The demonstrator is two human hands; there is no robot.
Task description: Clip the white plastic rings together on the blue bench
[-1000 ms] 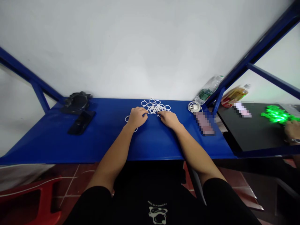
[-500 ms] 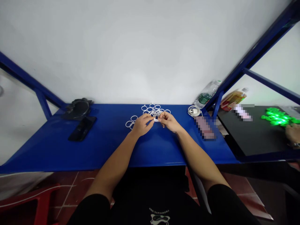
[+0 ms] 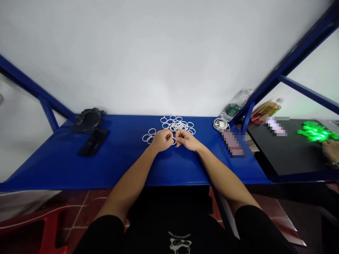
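Observation:
Between my hands is a small white ring (image 3: pixel 174 141), pinched from both sides. My left hand (image 3: pixel 162 140) has its fingers closed on the ring's left edge. From the right, the thumb and fingertips of my right hand (image 3: pixel 186 139) grip the same ring. Just beyond them lies a pile of white rings (image 3: pixel 180 125), several of them overlapping. A smaller group of white rings (image 3: pixel 148 135) rests left of my left hand, which partly covers it.
On the blue table (image 3: pixel 116 165), a black phone (image 3: pixel 93 143) and a dark object (image 3: pixel 88 121) lie left. At right are a bottle (image 3: pixel 234 108), a white cable (image 3: pixel 221 124) and a blurred item (image 3: pixel 233 142). Another person's hand (image 3: pixel 331 150) is near glowing green pieces (image 3: pixel 316 132).
The white ring between my hands has turned from edge-on to showing its opening, and sits slightly lower. My fingers have curled in more. The camera view has shifted a little.

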